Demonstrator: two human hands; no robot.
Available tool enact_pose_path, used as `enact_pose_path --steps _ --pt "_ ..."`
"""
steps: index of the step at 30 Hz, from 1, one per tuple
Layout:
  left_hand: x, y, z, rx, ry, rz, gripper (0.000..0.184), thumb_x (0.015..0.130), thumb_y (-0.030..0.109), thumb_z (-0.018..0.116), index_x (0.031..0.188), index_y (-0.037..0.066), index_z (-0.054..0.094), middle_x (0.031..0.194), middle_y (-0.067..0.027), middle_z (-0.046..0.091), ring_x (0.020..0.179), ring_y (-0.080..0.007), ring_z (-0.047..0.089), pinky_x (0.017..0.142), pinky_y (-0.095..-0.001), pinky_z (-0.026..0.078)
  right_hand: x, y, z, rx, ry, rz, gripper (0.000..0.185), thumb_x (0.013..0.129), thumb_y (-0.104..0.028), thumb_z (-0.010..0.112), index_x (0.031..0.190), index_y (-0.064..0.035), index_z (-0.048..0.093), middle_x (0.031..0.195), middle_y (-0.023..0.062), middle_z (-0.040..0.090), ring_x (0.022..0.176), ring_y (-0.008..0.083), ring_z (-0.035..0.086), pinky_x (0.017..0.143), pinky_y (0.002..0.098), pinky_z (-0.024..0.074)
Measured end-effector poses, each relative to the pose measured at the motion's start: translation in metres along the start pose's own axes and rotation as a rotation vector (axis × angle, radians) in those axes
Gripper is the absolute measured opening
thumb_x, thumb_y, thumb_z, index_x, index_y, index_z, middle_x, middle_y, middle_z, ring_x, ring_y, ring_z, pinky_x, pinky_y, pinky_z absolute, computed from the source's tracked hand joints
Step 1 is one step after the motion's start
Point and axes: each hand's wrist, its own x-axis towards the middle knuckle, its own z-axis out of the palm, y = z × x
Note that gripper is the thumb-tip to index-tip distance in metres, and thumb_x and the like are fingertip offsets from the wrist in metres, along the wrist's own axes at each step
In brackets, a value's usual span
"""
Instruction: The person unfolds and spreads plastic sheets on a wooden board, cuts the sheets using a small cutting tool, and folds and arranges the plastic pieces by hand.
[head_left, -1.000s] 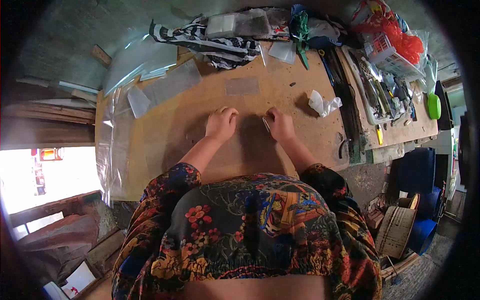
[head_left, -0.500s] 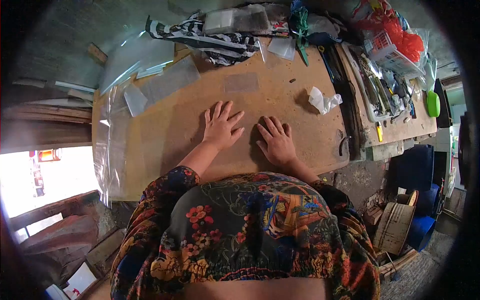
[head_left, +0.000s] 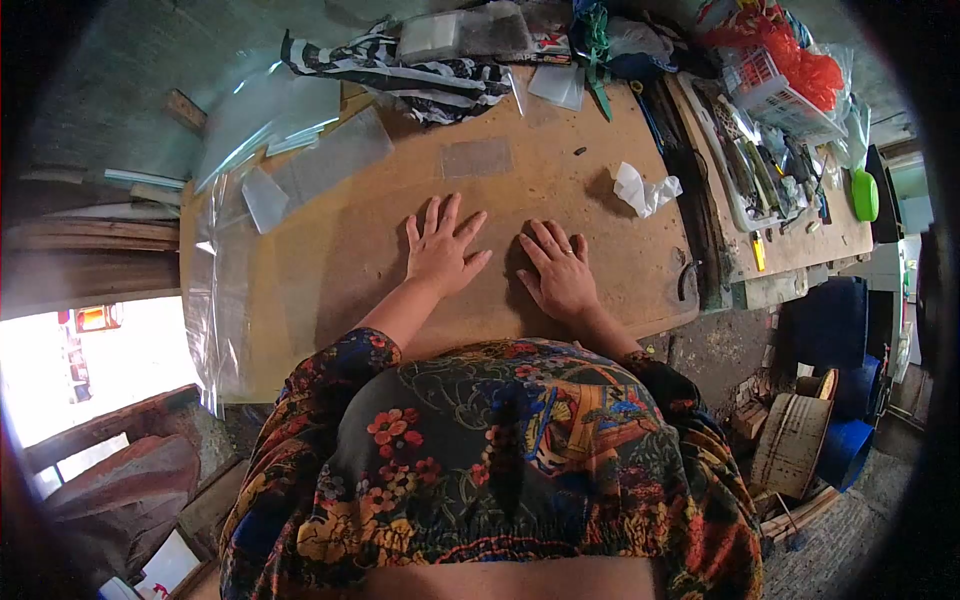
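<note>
My left hand (head_left: 441,250) lies palm down with fingers spread on the brown wooden tabletop (head_left: 450,320). To its right, my right hand (head_left: 560,268) also rests palm down on the wood, fingers stretched out and a ring on one finger. Neither hand holds anything. A small clear rectangular sheet (head_left: 476,158) lies flat just beyond my left fingertips. Farther right of my right hand sits a crumpled white tissue (head_left: 645,190). A small dark piece (head_left: 580,151) lies on the wood beyond my right hand.
Clear plastic sheets (head_left: 335,158) cover the table's left side. At the back are a black-and-white striped cloth (head_left: 440,88) and green scissors (head_left: 599,95). On the right stand a tool tray (head_left: 745,165), a yellow cutter (head_left: 758,252) and a white basket (head_left: 765,85) with red bags.
The view has shifted slightly. My right hand appears a little farther right, its fingers slightly more stretched. My left hand stays flat in nearly the same place.
</note>
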Motion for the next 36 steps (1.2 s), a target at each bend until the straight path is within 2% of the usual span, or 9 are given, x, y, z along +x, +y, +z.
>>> enact_pose_path --steps 11,14,16,18,20,22,25,28,36 --pt "-0.002 0.002 0.0 0.018 0.034 -0.017 0.054 0.083 0.048 0.042 0.131 0.027 0.033 0.141 -0.0076 0.015 0.13 -0.0301 0.011 0.102 -0.0528 0.01 -0.001 0.001 0.001 -0.015 -0.014 0.015 0.048 0.082 -0.033 0.049 0.125 -0.0131 0.039 0.136 0.0084 0.028 0.126 0.0267 0.023 0.1 0.051 0.0175" --pt "-0.001 0.003 0.0 0.037 0.028 -0.023 0.053 0.083 0.048 0.042 0.131 0.027 0.033 0.141 -0.0071 0.015 0.13 -0.0296 0.011 0.102 -0.0521 0.01 -0.005 0.009 0.003 0.027 0.079 0.016 0.045 0.081 -0.029 0.052 0.121 -0.0105 0.043 0.131 0.0109 0.035 0.123 0.0279 0.029 0.098 0.0499 0.0203" --pt "-0.002 0.003 -0.003 0.034 0.018 -0.025 0.054 0.083 0.049 0.041 0.131 0.027 0.033 0.141 -0.007 0.015 0.13 -0.0293 0.011 0.102 -0.0521 0.01 -0.017 0.025 -0.001 0.021 0.262 0.091 0.044 0.077 -0.023 0.058 0.116 -0.0057 0.046 0.121 0.0134 0.045 0.114 0.0313 0.039 0.094 0.0448 0.0289" --pt "-0.002 0.004 -0.003 0.027 0.006 -0.027 0.054 0.083 0.049 0.04 0.131 0.027 0.032 0.141 -0.007 0.015 0.13 -0.0291 0.011 0.102 -0.052 0.01 -0.037 0.046 -0.019 0.09 0.459 0.223 0.042 0.073 -0.024 0.062 0.108 -0.0047 0.05 0.107 0.0146 0.052 0.097 0.0339 0.049 0.084 0.0418 0.0382" --pt "-0.001 0.003 -0.002 0.036 -0.003 -0.037 0.054 0.084 0.05 0.039 0.132 0.027 0.032 0.141 -0.007 0.015 0.13 -0.0288 0.011 0.102 -0.0517 0.01 -0.061 0.084 -0.022 -0.121 0.554 0.436 0.039 0.072 -0.024 0.063 0.103 -0.0043 0.051 0.102 0.0166 0.052 0.09 0.0355 0.051 0.077 0.0415 0.0421" --pt "-0.001 0.002 -0.001 0.035 -0.004 -0.031 0.054 0.084 0.05 0.039 0.132 0.027 0.032 0.142 -0.0069 0.014 0.13 -0.0287 0.01 0.103 -0.0516 0.009 -0.089 0.119 -0.027 -0.179 0.659 0.518 0.039 0.072 -0.027 0.063 0.101 -0.0042 0.051 0.1 0.0176 0.052 0.09 0.0354 0.051 0.075 0.0424 0.0425" --pt "-0.001 0.002 -0.001 0.038 -0.012 -0.026 0.054 0.084 0.05 0.038 0.133 0.028 0.03 0.142 -0.0065 0.013 0.131 -0.0285 0.009 0.103 -0.0511 0.009 -0.117 0.134 -0.033 -0.241 0.523 0.757 0.036 0.075 -0.026 0.062 0.102 -0.0047 0.052 0.097 0.0139 0.054 0.091 0.034 0.051 0.076 0.0409 0.0425" --pt "-0.001 0.002 -0.004 0.041 -0.04 -0.028 0.054 0.085 0.051 0.037 0.133 0.028 0.029 0.142 -0.0061 0.011 0.131 -0.0282 0.008 0.103 -0.0507 0.009 -0.122 0.127 -0.03 -0.256 0.454 0.869 0.034 0.075 -0.03 0.062 0.098 -0.0058 0.055 0.096 0.0132 0.054 0.09 0.0331 0.052 0.075 0.0405 0.0429" --pt "-0.001 0.001 -0.004 0.007 -0.057 -0.034 0.055 0.084 0.052 0.037 0.133 0.029 0.028 0.143 -0.0055 0.009 0.131 -0.0279 0.007 0.103 -0.0505 0.008 -0.123 0.139 -0.023 -0.169 0.469 0.817 0.021 0.079 -0.024 0.057 0.087 -0.0044 0.057 0.088 0.0132 0.055 0.083 0.031 0.053 0.07 0.0404 0.0432"
